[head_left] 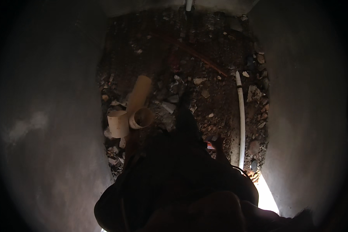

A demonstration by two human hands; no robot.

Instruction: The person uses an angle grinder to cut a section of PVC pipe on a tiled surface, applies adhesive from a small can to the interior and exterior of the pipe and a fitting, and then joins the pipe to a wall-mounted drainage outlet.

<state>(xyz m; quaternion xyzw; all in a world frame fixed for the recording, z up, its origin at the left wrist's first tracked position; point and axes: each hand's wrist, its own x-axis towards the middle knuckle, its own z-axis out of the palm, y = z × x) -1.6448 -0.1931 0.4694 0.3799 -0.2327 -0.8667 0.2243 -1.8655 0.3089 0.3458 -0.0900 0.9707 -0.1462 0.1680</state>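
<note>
My left hand (132, 136) is a dim shape at the lower end of a cream plastic pipe (140, 92). It seems to grip the pipe there, though shadow hides most of the fingers. The pipe is slightly blurred and ends in a fitting with two round openings, one wide collar (118, 124) at the left and another mouth (142, 117) beside it. Further right, my right hand (218, 144) is closed around a small red-and-white object (210, 145), too dark to make out its kind.
Concrete walls (46, 127) rise on both sides of a narrow strip of dirt and rubble (208, 92). A long white pipe (241, 116) runs along the right. A thin reddish strip (205, 58) lies across the far ground, and a white pipe stub (189, 5) stands at the far wall.
</note>
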